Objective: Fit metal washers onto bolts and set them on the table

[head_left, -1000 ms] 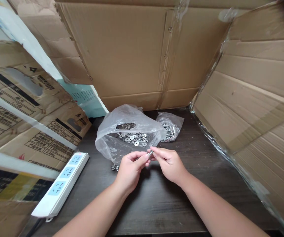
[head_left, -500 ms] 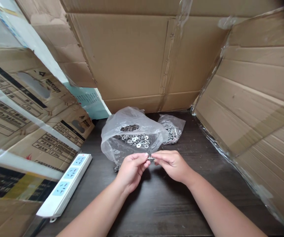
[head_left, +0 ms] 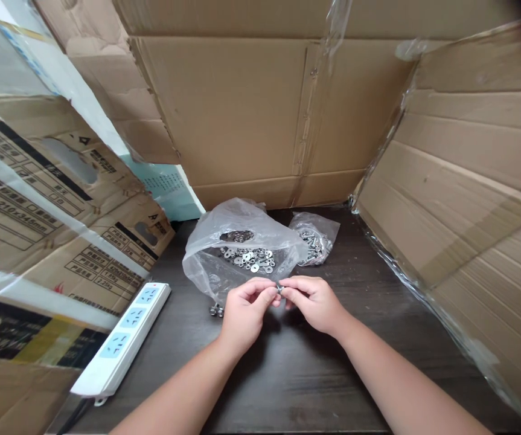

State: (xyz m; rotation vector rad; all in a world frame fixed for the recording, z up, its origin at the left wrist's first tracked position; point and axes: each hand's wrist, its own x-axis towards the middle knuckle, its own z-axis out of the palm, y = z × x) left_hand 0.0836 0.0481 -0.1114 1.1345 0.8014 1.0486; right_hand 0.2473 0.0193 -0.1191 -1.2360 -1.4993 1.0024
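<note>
Tabletop [head_left: 391,314] stretches between right hand [head_left: 315,302] and right-side cardboard wall [head_left: 463,163].

The metal fastener [head_left: 280,289] is silvery, the table [head_left: 305,377] dark brown

The dark wood-grained desk [head_left: 296,380] is enclosed at the back by a brown cardboard panel [head_left: 233,109] and on the right by a creased panel [head_left: 468,145], its lower edge lined with clear tape [head_left: 482,351]. On the left, black-printed cardboard [head_left: 119,220] is crossed by pale bands [head_left: 6,284]. A teal sheet [head_left: 169,187] is partly covered. A soft sheen is cast on the desk.
</note>
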